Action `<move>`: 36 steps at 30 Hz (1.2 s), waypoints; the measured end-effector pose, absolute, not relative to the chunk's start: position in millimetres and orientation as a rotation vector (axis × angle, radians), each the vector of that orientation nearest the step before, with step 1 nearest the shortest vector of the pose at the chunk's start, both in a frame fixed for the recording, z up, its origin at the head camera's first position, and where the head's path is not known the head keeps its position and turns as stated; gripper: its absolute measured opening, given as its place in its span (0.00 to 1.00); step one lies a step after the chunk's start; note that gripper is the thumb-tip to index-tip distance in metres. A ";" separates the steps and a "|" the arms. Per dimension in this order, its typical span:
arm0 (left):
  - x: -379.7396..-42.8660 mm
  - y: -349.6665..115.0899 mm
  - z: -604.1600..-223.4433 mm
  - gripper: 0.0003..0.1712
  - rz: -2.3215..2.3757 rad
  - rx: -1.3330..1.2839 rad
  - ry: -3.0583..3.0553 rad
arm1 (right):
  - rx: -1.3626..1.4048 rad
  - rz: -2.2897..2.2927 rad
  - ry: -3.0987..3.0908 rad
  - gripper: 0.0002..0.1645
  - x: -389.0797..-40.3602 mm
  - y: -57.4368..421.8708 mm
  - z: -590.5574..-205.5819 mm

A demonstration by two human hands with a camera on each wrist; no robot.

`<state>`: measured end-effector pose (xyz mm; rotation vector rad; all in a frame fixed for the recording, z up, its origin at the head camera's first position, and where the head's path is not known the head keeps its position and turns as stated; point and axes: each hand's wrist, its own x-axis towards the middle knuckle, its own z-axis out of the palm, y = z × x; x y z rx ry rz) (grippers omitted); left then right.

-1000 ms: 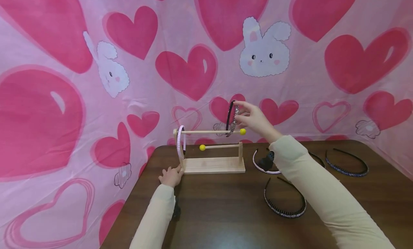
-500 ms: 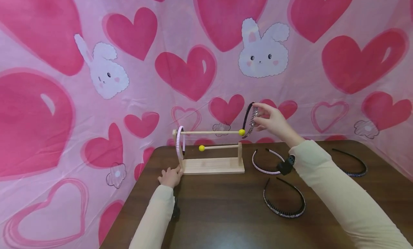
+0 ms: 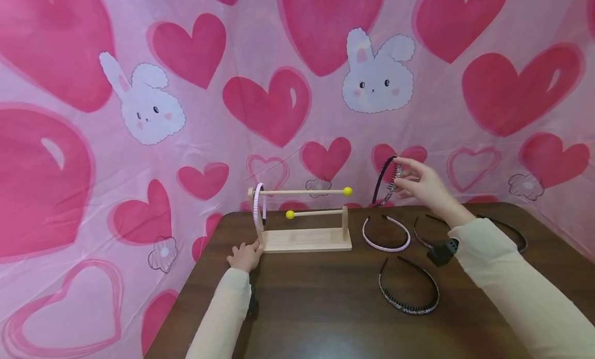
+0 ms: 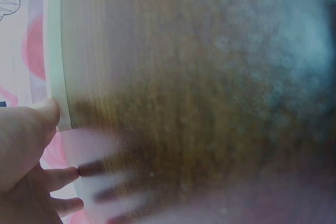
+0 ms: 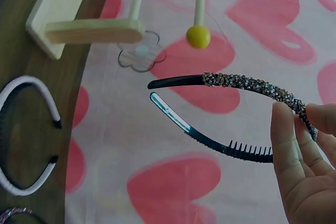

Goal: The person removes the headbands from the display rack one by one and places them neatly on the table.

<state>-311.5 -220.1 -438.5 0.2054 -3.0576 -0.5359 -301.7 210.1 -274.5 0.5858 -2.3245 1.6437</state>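
My right hand [image 3: 420, 183] pinches a black toothed headband [image 5: 247, 83] with a glittery silver covering between thumb and fingers. It is held up in the air to the right of the wooden stand [image 3: 307, 240], its ends pointing down and left. A pale lilac headband [image 3: 256, 209] hangs at the left end of the stand's upper rod [image 3: 307, 192], which is tipped with a yellow ball [image 3: 347, 191]. My left hand [image 3: 244, 257] rests at the left end of the base, fingers spread on the table; in the left wrist view the thumb touches the base's edge [image 4: 64, 114].
Right of the stand lies another lilac headband [image 3: 387, 248], with a glittery black headband [image 3: 415, 311] in front. Two more, a patterned headband [image 3: 422, 239] and a dark headband [image 3: 509, 227], lie partly behind my right arm. A lower rod [image 3: 318, 212] points left. A pink heart-print cloth hangs behind.
My right hand has carried the glittery headband rightward, from around the upper rod past its yellow ball and clear of it. My left hand has stayed at the base.
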 end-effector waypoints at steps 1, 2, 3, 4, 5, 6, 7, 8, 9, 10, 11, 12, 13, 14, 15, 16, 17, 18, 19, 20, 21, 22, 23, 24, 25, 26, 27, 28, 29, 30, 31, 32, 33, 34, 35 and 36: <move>-311.5 -220.0 -438.3 0.26 -0.531 0.205 -3.056 | 0.577 1.637 -2.328 0.33 -299.7 213.9 -276.5; -311.5 -219.9 -438.1 0.26 -0.531 0.206 -3.054 | 0.572 1.632 -2.327 0.32 -297.8 217.7 -278.6; -311.5 -219.8 -437.7 0.26 -0.530 0.207 -3.051 | 0.566 1.633 -2.323 0.32 -295.6 221.2 -280.5; -311.3 -219.7 -437.4 0.26 -0.531 0.207 -3.049 | 0.563 1.635 -2.316 0.32 -293.7 224.9 -282.7; -311.2 -219.6 -437.2 0.26 -0.530 0.207 -3.047 | 0.564 1.642 -2.305 0.31 -291.7 228.4 -284.8; -311.2 -219.5 -437.1 0.26 -0.529 0.208 -3.048 | 0.562 1.648 -2.296 0.31 -289.6 231.8 -286.7; -311.1 -219.4 -437.0 0.26 -0.525 0.205 -3.048 | 0.562 1.655 -2.285 0.30 -287.8 235.2 -288.9; -311.1 -219.3 -437.1 0.26 -0.527 0.206 -3.049 | 0.563 1.656 -2.277 0.30 -285.9 238.5 -290.9; -311.3 -219.3 -437.4 0.26 -0.526 0.206 -3.050 | 0.564 1.656 -2.274 0.30 -283.8 241.8 -292.8; -311.5 -219.3 -437.8 0.26 -0.523 0.206 -3.054 | 0.558 1.645 -2.276 0.30 -281.7 245.1 -294.6; -311.9 -219.3 -438.3 0.26 -0.520 0.205 -3.056 | 0.548 1.627 -2.286 0.30 -279.4 248.4 -296.4; -312.3 -219.3 -438.7 0.26 -0.517 0.203 -3.057 | 0.540 1.606 -2.297 0.30 -277.1 251.7 -298.1; -312.6 -219.3 -439.1 0.26 -0.516 0.200 -3.055 | 0.530 1.584 -2.308 0.31 -275.2 255.1 -299.9; -313.0 -219.3 -439.7 0.26 -0.516 0.201 -3.053 | 0.521 1.576 -2.315 0.31 -273.1 258.2 -301.6; -313.4 -219.3 -440.3 0.26 -0.514 0.201 -3.054 | 0.514 1.569 -2.319 0.31 -271.2 261.4 -303.5; -313.9 -219.4 -440.9 0.26 -0.513 0.200 -3.054 | 0.504 1.567 -2.323 0.30 -269.3 264.7 -305.5; -314.3 -219.5 -441.5 0.26 -0.511 0.199 -3.053 | 0.504 1.570 -2.322 0.30 -267.2 268.1 -307.6; -314.6 -219.5 -442.0 0.26 -0.509 0.198 -3.052 | 0.507 1.570 -2.320 0.29 -265.2 271.4 -309.8; -314.8 -219.5 -442.4 0.26 -0.506 0.198 -3.053 | 0.507 1.568 -2.319 0.29 -263.1 274.5 -312.2; -314.7 -219.4 -442.4 0.26 -0.506 0.199 -3.054 | 0.508 1.567 -2.318 0.28 -260.7 277.5 -314.3; -314.6 -219.2 -442.4 0.26 -0.505 0.198 -3.055 | 0.507 1.557 -2.322 0.28 -258.4 280.4 -316.5; -314.4 -219.1 -442.1 0.26 -0.503 0.196 -3.055 | 0.502 1.549 -2.326 0.28 -256.2 283.2 -318.6; -313.9 -218.8 -441.5 0.26 -0.505 0.196 -3.055 | 0.501 1.536 -2.329 0.28 -254.3 285.7 -320.7; -313.3 -218.4 -440.7 0.26 -0.505 0.196 -3.054 | 0.499 1.526 -2.331 0.27 -252.7 287.9 -322.7; -312.8 -218.2 -440.2 0.26 -0.505 0.197 -3.053 | 0.497 1.524 -2.334 0.27 -251.1 290.1 -324.5; -312.2 -218.1 -439.7 0.26 -0.506 0.197 -3.052 | 0.496 1.520 -2.338 0.27 -249.7 292.4 -326.5; -311.9 -218.2 -439.6 0.26 -0.504 0.196 -3.050 | 0.493 1.527 -2.340 0.27 -248.5 294.7 -328.6; -311.3 -218.2 -439.1 0.26 -0.503 0.195 -3.049 | 0.497 1.533 -2.341 0.27 -247.1 297.2 -330.8; -310.9 -218.4 -438.8 0.26 -0.501 0.194 -3.048 | 0.504 1.540 -2.342 0.27 -245.9 299.6 -333.2; -311.0 -218.7 -438.9 0.26 -0.500 0.195 -3.048 | 0.512 1.555 -2.339 0.28 -244.9 302.3 -335.6; -311.0 -219.1 -439.2 0.26 -0.502 0.195 -3.046 | 0.517 1.568 -2.336 0.29 -243.8 304.8 -337.9; -311.2 -219.4 -439.3 0.26 -0.503 0.194 -3.045 | 0.515 1.571 -2.337 0.30 -243.0 307.1 -340.4; -311.4 -219.7 -439.5 0.26 -0.503 0.196 -3.045 | 0.516 1.585 -2.333 0.31 -242.3 309.4 -342.8; -311.2 -219.9 -439.3 0.26 -0.505 0.198 -3.045 | 0.516 1.590 -2.332 0.32 -241.8 311.5 -345.4; -311.4 -220.2 -439.7 0.26 -0.509 0.201 -3.046 | 0.516 1.597 -2.330 0.33 -241.5 313.4 -347.8; -311.3 -220.3 -439.9 0.26 -0.514 0.203 -3.046 | 0.512 1.594 -2.332 0.34 -241.1 315.4 -350.3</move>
